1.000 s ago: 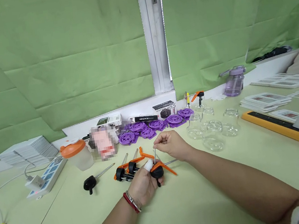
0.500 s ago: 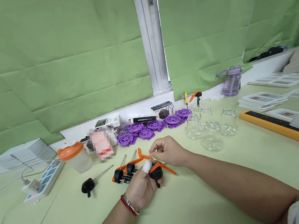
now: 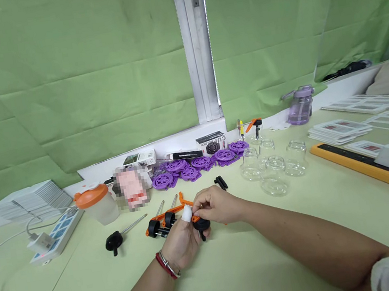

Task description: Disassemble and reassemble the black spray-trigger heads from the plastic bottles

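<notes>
My left hand (image 3: 184, 246), its thumb wrapped in white, is closed around a round black cap (image 3: 201, 225) with a short black stem pointing down. An orange lever (image 3: 195, 218) lies across the top of the cap. Above it, my right hand (image 3: 220, 204) is closed in a pinch, fingertips against the lever; what they grip is hidden. Just beyond my left hand lie black caps with metal rods and orange levers (image 3: 161, 218). Further left rests another black cap (image 3: 114, 241) with a metal rod and no orange lever.
Small black parts (image 3: 220, 182) lie behind my right hand. Purple wheel-like parts (image 3: 201, 163) line the back, with several clear jars (image 3: 276, 172) to their right. An orange-lidded cup (image 3: 98, 205) and a white power strip (image 3: 59, 235) stand left; an orange power strip (image 3: 371, 166) lies right.
My right hand has moved down from the upright metal rod to the orange lever on the cap. The small black parts behind it have come into view. My left hand stays nearly still.
</notes>
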Demonstrator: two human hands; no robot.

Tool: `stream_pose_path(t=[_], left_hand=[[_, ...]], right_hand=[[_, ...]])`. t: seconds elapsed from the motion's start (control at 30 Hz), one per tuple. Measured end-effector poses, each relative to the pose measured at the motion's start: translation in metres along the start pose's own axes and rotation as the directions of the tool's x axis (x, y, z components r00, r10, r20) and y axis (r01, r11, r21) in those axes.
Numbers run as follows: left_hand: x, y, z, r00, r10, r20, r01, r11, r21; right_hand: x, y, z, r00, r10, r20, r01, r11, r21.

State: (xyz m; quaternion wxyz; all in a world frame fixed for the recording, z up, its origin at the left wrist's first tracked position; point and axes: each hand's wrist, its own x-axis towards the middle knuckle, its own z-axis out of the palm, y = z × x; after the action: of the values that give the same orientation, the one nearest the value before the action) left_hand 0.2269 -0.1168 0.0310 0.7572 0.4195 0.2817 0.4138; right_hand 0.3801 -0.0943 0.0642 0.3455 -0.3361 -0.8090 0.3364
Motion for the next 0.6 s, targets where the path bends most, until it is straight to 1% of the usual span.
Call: stream_pose_path(t=[0.07,0.13,0.2,0.27,0.33,0.4,0.43,0.53,0.6], left_hand=[[0.0,0.0,0.001,1.0,-0.01,0.007,0.01,1.0,-0.024],[0.0,0.0,0.001,1.0,-0.014,0.003,0.014,0.999,-0.045],[0.001,0.0,0.0,1.0,-0.011,-0.026,0.009,0.998,-0.061],[0.001,0.001,-0.002,0.998,-0.009,-0.056,0.005,0.997,-0.072],[0.001,0.002,-0.006,0.998,-0.014,-0.054,0.011,0.998,-0.06],[0.0,0.004,-0.009,1.0,-0.019,-0.014,0.019,1.0,0.005],[-0.001,0.005,-0.009,1.0,-0.019,0.023,0.017,0.998,0.062],[-0.005,0.01,-0.006,0.986,-0.029,0.163,-0.015,0.964,0.265],[-0.006,0.013,-0.001,0.976,-0.056,0.209,-0.027,0.927,0.373]], right_hand=[[0.0,-0.004,-0.005,0.991,-0.097,0.091,0.107,0.988,-0.11],[-0.001,-0.007,-0.01,0.971,-0.164,0.173,0.197,0.96,-0.2],[-0.001,-0.01,-0.013,0.958,-0.176,0.226,0.234,0.936,-0.261],[-0.002,-0.012,-0.014,0.955,-0.157,0.254,0.233,0.922,-0.309],[-0.003,-0.012,-0.014,0.954,-0.141,0.265,0.23,0.912,-0.34],[-0.003,-0.012,-0.013,0.946,-0.151,0.285,0.249,0.904,-0.348],[-0.004,-0.012,-0.013,0.937,-0.167,0.308,0.273,0.899,-0.342],[-0.005,-0.012,-0.015,0.88,-0.245,0.406,0.38,0.876,-0.296],[-0.007,-0.014,-0.015,0.841,-0.288,0.458,0.441,0.855,-0.272]])
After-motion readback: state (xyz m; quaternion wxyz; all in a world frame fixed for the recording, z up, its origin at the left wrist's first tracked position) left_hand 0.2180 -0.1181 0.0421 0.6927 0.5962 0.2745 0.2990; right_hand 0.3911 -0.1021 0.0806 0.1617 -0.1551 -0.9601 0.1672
